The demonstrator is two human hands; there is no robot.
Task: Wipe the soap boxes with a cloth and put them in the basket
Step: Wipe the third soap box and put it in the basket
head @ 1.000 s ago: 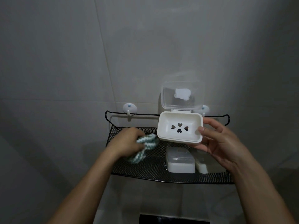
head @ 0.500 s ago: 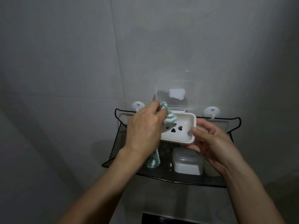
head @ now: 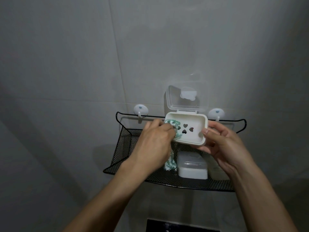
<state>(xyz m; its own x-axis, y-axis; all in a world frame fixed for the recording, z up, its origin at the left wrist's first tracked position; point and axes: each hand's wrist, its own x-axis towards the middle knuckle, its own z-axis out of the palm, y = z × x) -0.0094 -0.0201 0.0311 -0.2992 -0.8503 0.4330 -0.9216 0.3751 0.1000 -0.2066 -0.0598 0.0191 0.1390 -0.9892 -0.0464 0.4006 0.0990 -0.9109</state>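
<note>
Gripping the cloth (head: 168, 162), left hand (head: 153, 144) has its fingers (head: 165, 129) curled around a green-and-white bunch of it and pushed into the left end of the open soap box (head: 189, 131). Cloth tail hangs out below the heel of that hand, down toward the basket (head: 122, 148) mesh. Black wire basket sits under and behind both hands, its left wall just left of the left knuckles; it hangs from two white wall hooks (head: 141, 110), one above the left fingers, the other above the right ones.

Soap box is held in the air between the two hands, above the basket, not in it. White tray, heart-shaped drain holes just right of the cloth-holding fingertips, clear lid (head: 187, 99) flipped up at the back.

Right hand (head: 224, 146) holds the box at its right end: thumb (head: 209, 133) on the front right edge, other fingers curled under and behind the tray, tips hidden.

Closed soap box (head: 192, 166) lies in the basket below the right hand's fingers, just right of the cloth tail. Another pale thing sits behind the right palm, mostly hidden, cannot tell what.
</note>
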